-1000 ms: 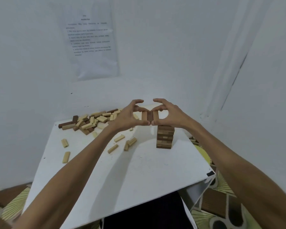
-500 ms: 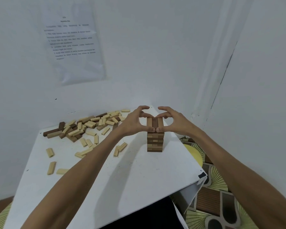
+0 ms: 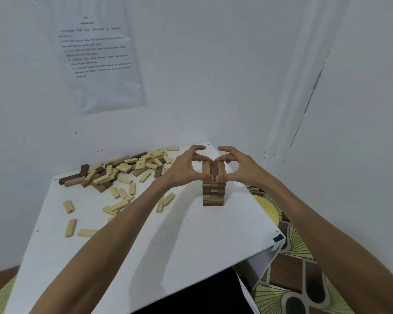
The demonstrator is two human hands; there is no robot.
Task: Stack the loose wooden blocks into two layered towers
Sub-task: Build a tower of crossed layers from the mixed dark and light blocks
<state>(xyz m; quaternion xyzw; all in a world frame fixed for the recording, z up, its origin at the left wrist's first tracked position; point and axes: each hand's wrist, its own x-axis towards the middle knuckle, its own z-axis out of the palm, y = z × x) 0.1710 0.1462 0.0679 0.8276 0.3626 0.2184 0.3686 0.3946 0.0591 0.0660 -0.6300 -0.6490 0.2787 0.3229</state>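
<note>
A tower of light and dark wooden blocks (image 3: 213,193) stands on the white table (image 3: 191,241), right of centre. On its top lies a layer of three blocks (image 3: 213,169), two light ones flanking a dark one. My left hand (image 3: 184,168) and my right hand (image 3: 241,168) pinch this layer from both sides, thumbs at its near end, fingers curled over its far end. A heap of loose blocks (image 3: 120,168) lies at the table's back left, and several single blocks (image 3: 117,206) are scattered in front of it.
The table sits in a corner of white walls, with a printed sheet (image 3: 95,53) on the left wall. A yellow round object (image 3: 267,209) lies beyond the table's right edge, over patterned floor (image 3: 290,268).
My hands brought the three-block layer down from mid-air onto the tower's top. The view shifted, so the tower now sits more central.
</note>
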